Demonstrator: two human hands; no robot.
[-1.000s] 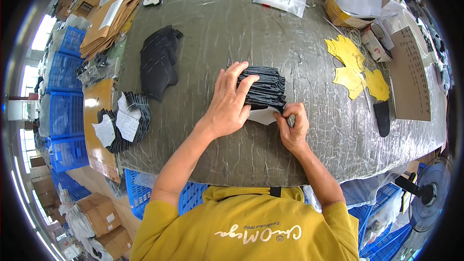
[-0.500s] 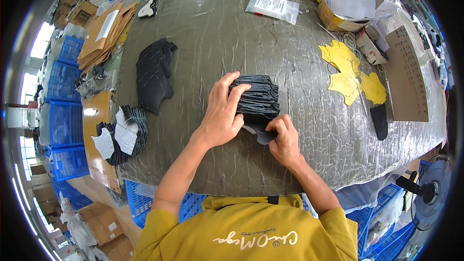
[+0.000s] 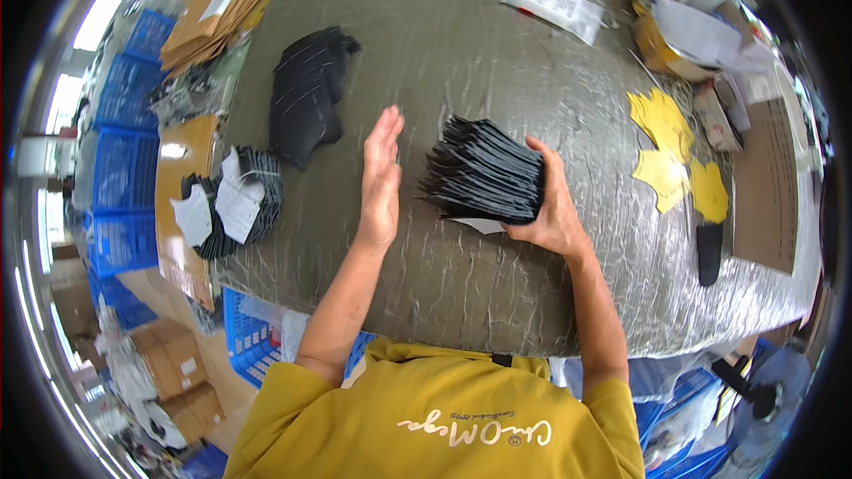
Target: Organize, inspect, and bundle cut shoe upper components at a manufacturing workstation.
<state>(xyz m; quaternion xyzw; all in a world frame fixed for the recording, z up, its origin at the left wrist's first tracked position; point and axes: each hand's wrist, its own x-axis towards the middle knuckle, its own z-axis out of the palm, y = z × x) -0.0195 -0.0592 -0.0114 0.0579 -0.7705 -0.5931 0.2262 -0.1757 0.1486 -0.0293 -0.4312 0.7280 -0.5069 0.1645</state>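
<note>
A thick stack of dark cut pieces (image 3: 486,170), cloth or leather by its look, stands on the table in front of me with its layers slightly fanned at the left. My right hand (image 3: 557,208) grips the stack's right side, thumb at the near edge and fingers behind. Part of a pale piece (image 3: 481,225) shows beneath its near edge. To the left, my left hand (image 3: 382,182) is held upright and flat, fingers straight, palm toward the stack with a gap between. It holds nothing.
Loose black cut pieces (image 3: 306,93) lie at the left, with a tied bundle topped by pale pieces (image 3: 238,200) nearer me. Yellow pattern pieces (image 3: 661,129) and a cardboard sheet (image 3: 765,191) are at the right. A plastic packet (image 3: 552,7) lies farther back.
My left hand has let go of the stack and drawn away leftward, flattening out. My right hand has shifted from the near lower corner to the stack's right side. The stack now sits turned and fanned.
</note>
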